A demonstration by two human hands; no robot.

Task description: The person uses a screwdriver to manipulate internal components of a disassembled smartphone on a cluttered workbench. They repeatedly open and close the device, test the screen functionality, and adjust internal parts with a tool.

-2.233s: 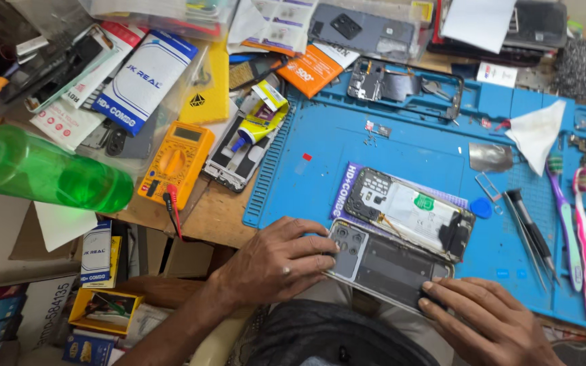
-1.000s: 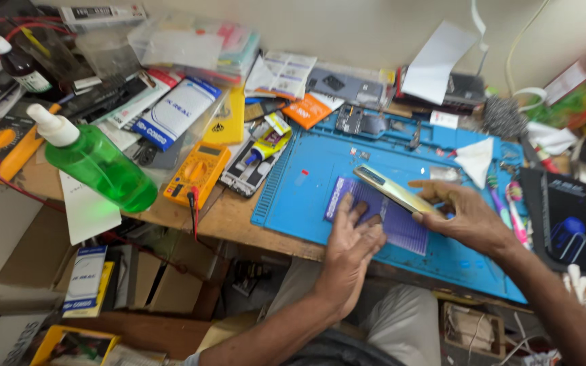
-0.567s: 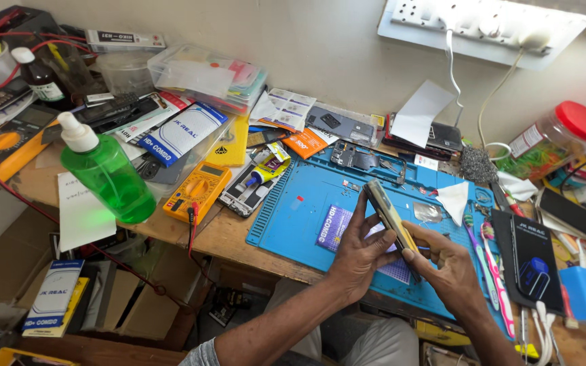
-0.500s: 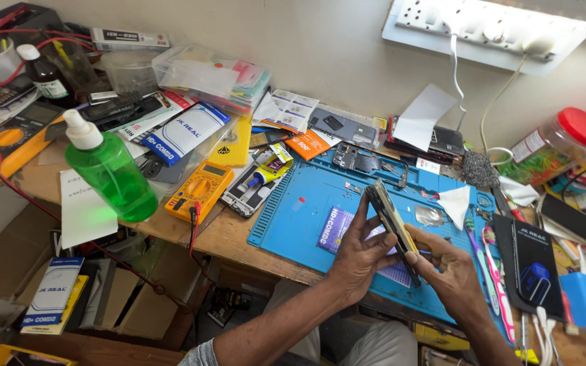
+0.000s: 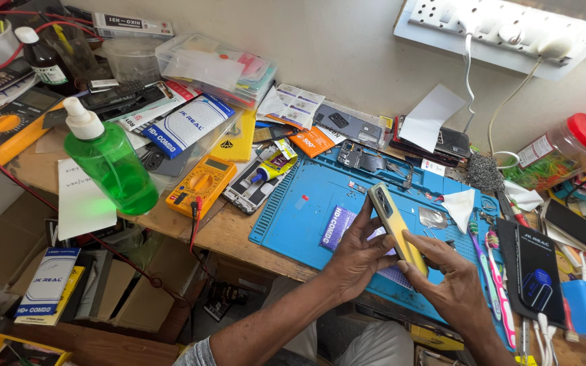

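A wooden table (image 5: 228,234) stands against a plain beige wall (image 5: 347,54), which carries a white socket strip (image 5: 503,27) in bright light.

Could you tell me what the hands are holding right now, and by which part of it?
Both hands hold a phone tilted on edge above the blue mat: left hand against its left side, right hand gripping its lower end.
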